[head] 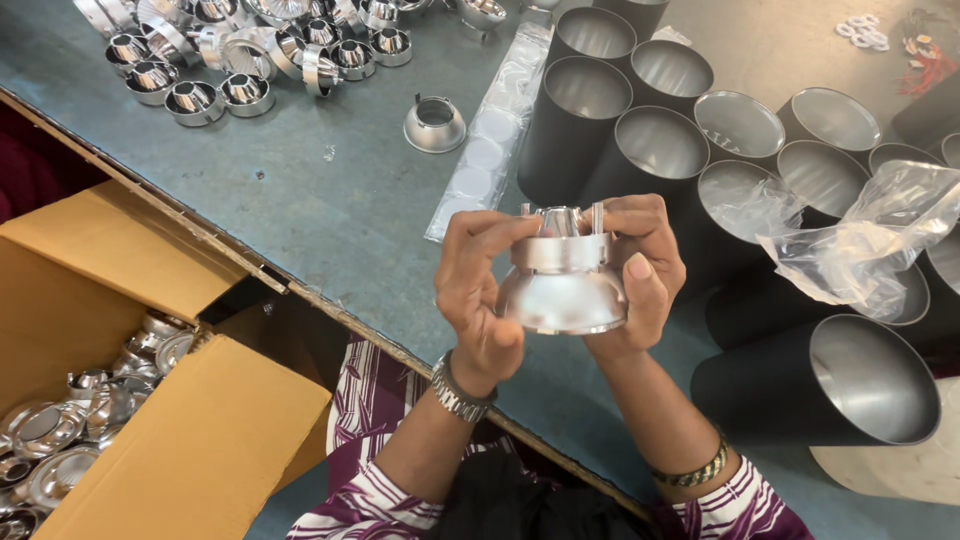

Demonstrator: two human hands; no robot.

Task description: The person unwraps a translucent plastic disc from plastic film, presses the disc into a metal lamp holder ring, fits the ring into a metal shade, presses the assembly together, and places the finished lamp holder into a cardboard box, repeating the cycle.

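Shiny metal reflector (562,285) sits clasped between left hand (480,290) and right hand (645,265), fingers steadying its collar above the worktop (340,200).

Worktop (340,200): dull grey-blue surface, scuffed, w/ worn wood strip (230,250) along near edge, running diagonally from upper left to lower right. Far right corner looks paler, beige-grey. Open brown cardboard box (190,440) sits below near edge at left, flaps out. Light even, soft, no hard shadows. Walls, windows not visible.
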